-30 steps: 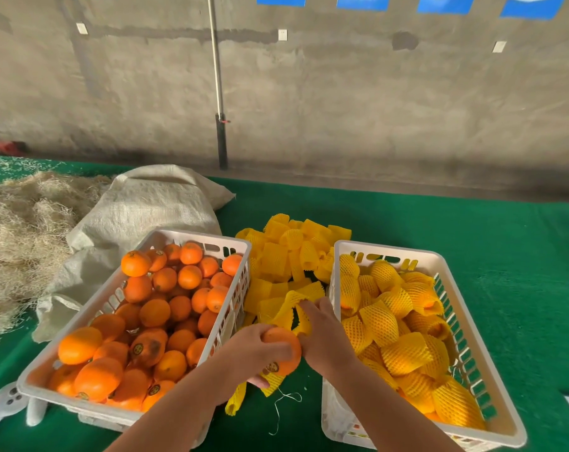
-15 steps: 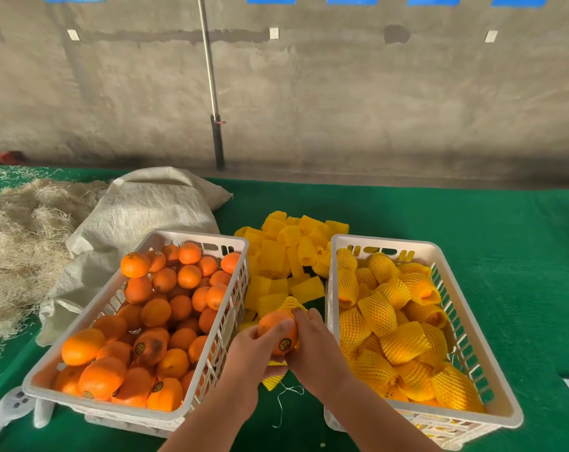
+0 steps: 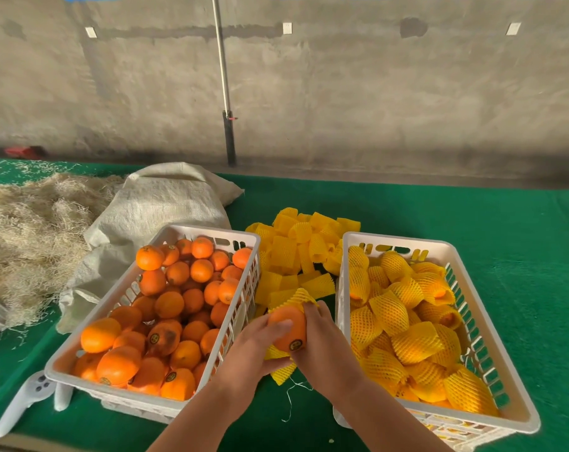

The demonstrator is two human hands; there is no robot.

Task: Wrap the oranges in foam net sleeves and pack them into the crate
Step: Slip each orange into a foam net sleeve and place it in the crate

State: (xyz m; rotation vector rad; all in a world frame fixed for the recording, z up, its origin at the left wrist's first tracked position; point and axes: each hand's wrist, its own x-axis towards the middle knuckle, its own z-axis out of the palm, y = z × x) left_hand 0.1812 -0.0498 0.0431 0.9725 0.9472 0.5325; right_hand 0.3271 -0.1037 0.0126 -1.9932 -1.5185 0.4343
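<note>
Between your hands: orange with black-yellow sticker, yellow mesh sleeve. Both crates white. Surface green. Sack off-white.

Bare grey concrete wall behind, a thin pole running down it, daylight falling across the green-covered surface.

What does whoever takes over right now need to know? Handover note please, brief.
Left hand: grips the orange from the left.
Right hand: on the orange's right side, fingers at the foam net sleeve bunched at its far end; the sleeve is not yet over the fruit.
Left crate: full of bare oranges.
Right crate: many wrapped oranges already packed.
Spare sleeves: piled between the crates.
Left to do: finish sleeving this orange, place it in the right crate, then go on through the left crate.
</note>
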